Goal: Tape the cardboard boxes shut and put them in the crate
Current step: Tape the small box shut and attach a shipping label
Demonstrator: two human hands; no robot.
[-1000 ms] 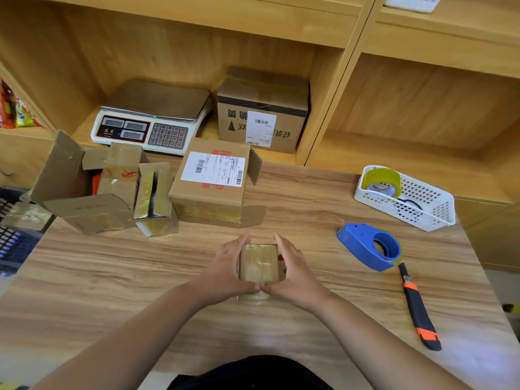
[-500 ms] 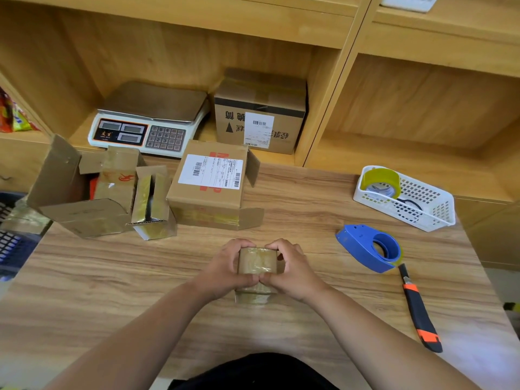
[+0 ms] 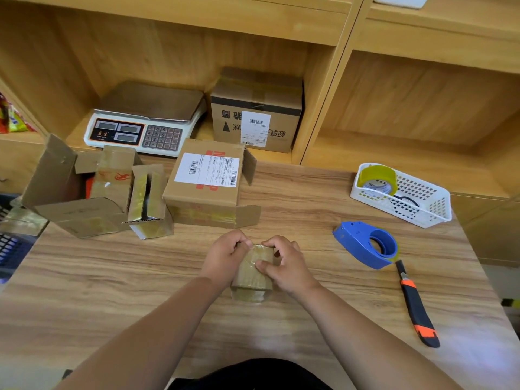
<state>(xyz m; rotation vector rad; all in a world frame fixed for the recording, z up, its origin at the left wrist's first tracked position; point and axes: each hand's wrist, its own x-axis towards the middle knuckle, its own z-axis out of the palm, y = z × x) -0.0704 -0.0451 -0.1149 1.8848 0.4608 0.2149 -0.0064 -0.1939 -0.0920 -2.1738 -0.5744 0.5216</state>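
One small box [image 3: 251, 278] amid fingers [image 3: 242, 241] of left hand [image 3: 225, 257] and right hand [image 3: 287, 266]

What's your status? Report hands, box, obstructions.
Left hand, right hand both gripping small taped box on table. Not yet in crate, left edge. Open boxes stand beside crate; tape dispenser, knife off right.

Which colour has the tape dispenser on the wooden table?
The plastic tape dispenser is blue; the head view shows it best.
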